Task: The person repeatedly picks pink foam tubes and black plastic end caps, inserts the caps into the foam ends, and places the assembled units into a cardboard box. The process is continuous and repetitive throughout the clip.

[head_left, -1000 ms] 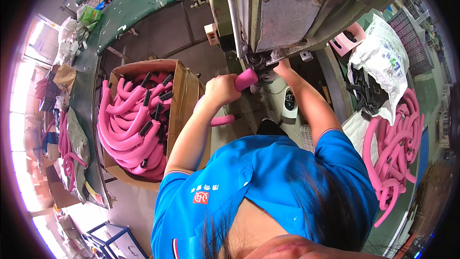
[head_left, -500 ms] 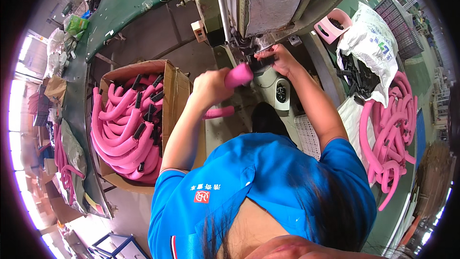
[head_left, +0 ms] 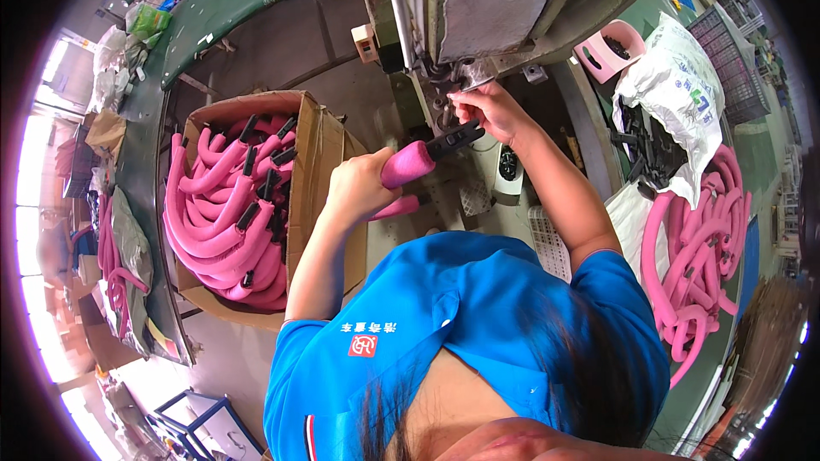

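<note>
From where I stand, the clearest change is in the pink tube (head_left: 408, 165): a second ago its end reached in under the machine (head_left: 494, 8), and now it is drawn back toward the worker's body. The black fitting (head_left: 454, 140) on that end, half hidden earlier, shows plainly in the open, sticking out of the foam just below the machine's head. I take that to mean this end is free of the machine for the moment, with the fitting seated in the tube.

The left hand (head_left: 359, 188) is closed around the tube, fingers wrapped over the foam close behind the fitting. Another pink end (head_left: 397, 207) pokes out beneath it; I cannot tell whether it belongs to the same tube.

The right hand (head_left: 491, 111) is up by the machine's underside, thumb and forefinger brought close together and the other fingers curled. The fitting's tip lies right beside it, but whether they touch, or whether something small is pinched there, I cannot make out.

To the worker's left, the cardboard box (head_left: 329, 183) is piled with pink tubes (head_left: 231, 235), many with black ends showing.
</note>
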{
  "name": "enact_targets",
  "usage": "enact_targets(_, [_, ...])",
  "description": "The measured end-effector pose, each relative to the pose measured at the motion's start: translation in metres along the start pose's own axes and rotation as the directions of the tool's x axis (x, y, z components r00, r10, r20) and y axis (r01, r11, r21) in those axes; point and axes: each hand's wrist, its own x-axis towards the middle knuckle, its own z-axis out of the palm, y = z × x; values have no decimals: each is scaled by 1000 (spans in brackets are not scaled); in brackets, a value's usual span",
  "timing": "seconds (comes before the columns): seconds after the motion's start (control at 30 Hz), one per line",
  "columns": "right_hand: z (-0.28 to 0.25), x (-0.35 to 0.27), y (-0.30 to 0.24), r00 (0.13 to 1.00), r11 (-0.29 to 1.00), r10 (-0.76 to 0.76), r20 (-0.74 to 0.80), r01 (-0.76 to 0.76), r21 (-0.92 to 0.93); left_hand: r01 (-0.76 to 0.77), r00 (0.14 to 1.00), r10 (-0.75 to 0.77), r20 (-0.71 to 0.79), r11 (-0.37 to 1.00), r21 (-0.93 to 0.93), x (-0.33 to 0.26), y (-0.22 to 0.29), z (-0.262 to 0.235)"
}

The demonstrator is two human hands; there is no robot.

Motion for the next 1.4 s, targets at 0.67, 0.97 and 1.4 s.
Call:
enact_targets(0.67, [16,-48,-19,963,897,-176,-204,72,-437,12,1000,-13,-24,998,-63,-27,38,26])
enact_targets(0.97, [65,-158,-22,972,954,-223,-73,203,-220,-353,930,357,-91,934,62,-49,80,34])
enact_targets(1.4, [62,-163,-13,919,887,-384,-87,341,-311,-137,932,157,-325,987,85,-70,67,-18])
